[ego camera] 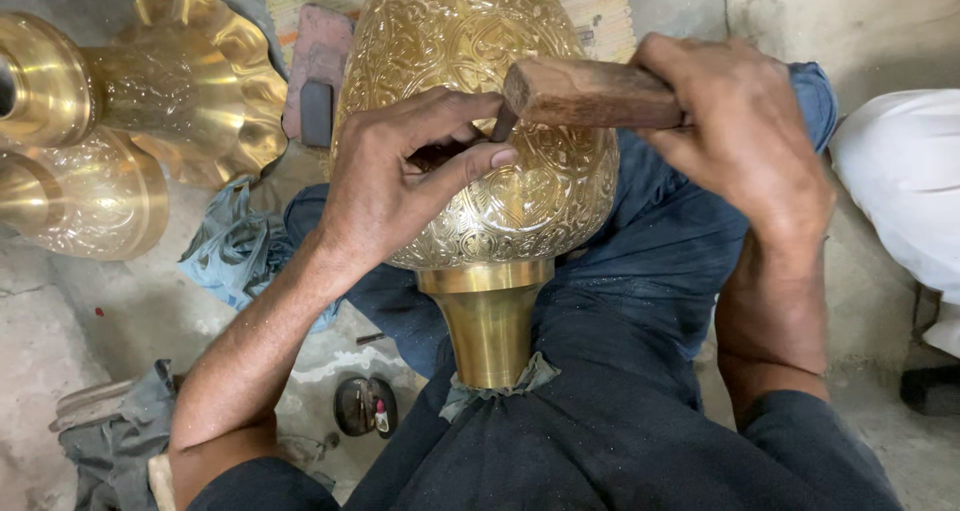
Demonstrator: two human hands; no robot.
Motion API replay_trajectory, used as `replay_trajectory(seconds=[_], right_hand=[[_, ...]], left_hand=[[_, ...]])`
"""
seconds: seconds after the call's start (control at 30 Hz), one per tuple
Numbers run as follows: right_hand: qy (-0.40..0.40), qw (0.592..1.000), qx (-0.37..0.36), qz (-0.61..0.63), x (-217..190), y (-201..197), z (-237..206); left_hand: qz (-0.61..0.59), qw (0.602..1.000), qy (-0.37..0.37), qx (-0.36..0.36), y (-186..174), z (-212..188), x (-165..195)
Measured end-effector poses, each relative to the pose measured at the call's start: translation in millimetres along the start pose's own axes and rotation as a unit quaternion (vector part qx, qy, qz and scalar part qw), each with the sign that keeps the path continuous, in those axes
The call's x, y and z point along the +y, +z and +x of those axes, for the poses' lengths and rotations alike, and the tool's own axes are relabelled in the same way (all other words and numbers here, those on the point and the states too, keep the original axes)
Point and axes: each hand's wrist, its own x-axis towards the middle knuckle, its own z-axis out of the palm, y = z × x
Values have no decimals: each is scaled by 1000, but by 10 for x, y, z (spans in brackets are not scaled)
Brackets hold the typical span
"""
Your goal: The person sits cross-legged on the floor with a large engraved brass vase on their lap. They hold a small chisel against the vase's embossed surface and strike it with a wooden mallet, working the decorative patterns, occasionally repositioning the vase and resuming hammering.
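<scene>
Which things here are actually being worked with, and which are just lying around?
In use: engraved brass vase, thin chisel in left hand, wooden mallet in right hand.

Lying about: fluted brass pieces, blue cloth, brick.

We sit low over a rough grey concrete floor [80, 321], dusty and speckled. To our upper right we see a pale, stained wall [850, 21]. A striped woven mat [600, 1] lies at the top. On the left, polished brass vessels [130, 101] shine in soft daylight beside a crumpled blue-grey cloth [230, 251]. White fabric [900, 171] shows at the right edge.
</scene>
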Motion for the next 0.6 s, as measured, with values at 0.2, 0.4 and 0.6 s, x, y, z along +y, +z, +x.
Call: replay_trajectory(seconds=[0.2, 0.4, 0.6], right_hand=[[368, 834, 41, 409, -111, -17, -3], [281, 903, 61, 320, -149, 23, -43], [162, 967, 28, 193, -120, 44, -112]], left_hand=[[-7, 999, 41, 13, 1, 8, -10], [-6, 1000, 15, -2, -2, -27, -41], [-4, 1000, 4, -7, 28, -17, -70]])
